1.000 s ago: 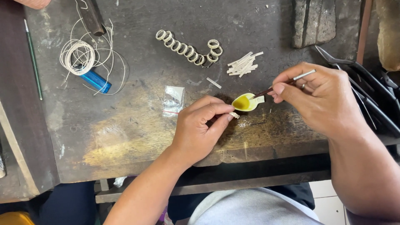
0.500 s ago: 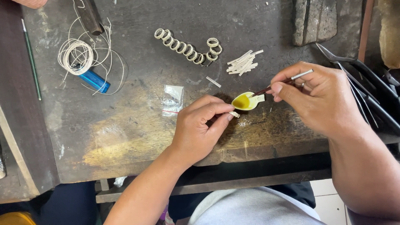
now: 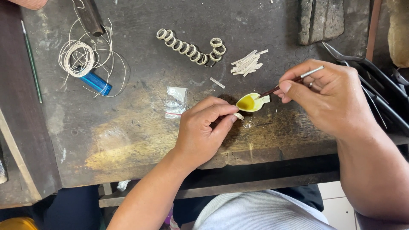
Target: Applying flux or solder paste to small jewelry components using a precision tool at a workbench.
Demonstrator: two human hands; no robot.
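My left hand (image 3: 203,130) rests on the worn dark workbench (image 3: 128,140), pinching a small pale ring piece (image 3: 238,115) between thumb and forefinger. My right hand (image 3: 330,96) holds a thin brush (image 3: 289,83) with a metal ferrule. Its tip dips into a small white dish (image 3: 251,102) holding yellow liquid. The dish sits just beyond my left fingertips.
A row of pale rings (image 3: 187,46) and a pile of short white strips (image 3: 248,63) lie farther back. One loose strip (image 3: 217,82) and a crumpled foil packet (image 3: 175,101) are near. Coiled white wire (image 3: 76,57) and a blue lighter (image 3: 96,82) lie left. Dark tools (image 3: 375,81) lie right.
Both hands stay nearly still. The brush tip remains at the yellow dish and the left hand keeps its pinch on the small piece.
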